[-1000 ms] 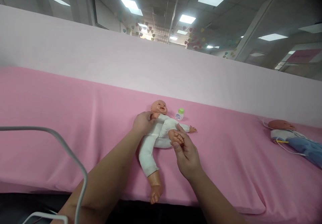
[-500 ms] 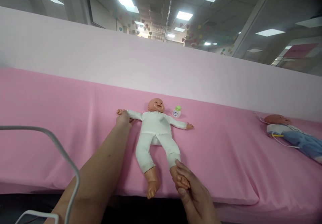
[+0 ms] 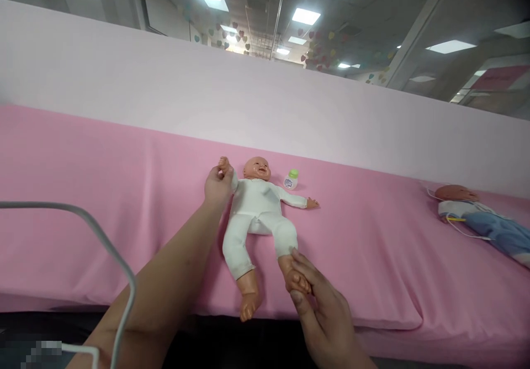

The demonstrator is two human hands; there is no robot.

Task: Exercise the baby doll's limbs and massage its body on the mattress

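Observation:
A baby doll [image 3: 255, 199] in a white cloth suit lies on its back on the pink sheet [image 3: 364, 258], head toward the wall. My left hand [image 3: 219, 185] is closed round the doll's arm on the left, near the wrist, and holds it raised beside the head. At the lower right, my right hand [image 3: 317, 297] grips the doll's foot, with the fingers along the ankle and the thumb under the sole. The doll's other arm lies stretched out to the right, and its other leg rests near the sheet's front edge.
A small clear bottle [image 3: 291, 179] with a green cap stands beside the doll's head. Far right lies a second doll [image 3: 488, 225] in blue and white, with a thin white cord. A white wall [image 3: 265, 115] runs behind; a grey cable [image 3: 103, 242] curves at lower left.
My left hand has moved the doll's arm up and inward, from stretched out at the side to beside the head. The right hand keeps its hold on the foot, which has shifted slightly.

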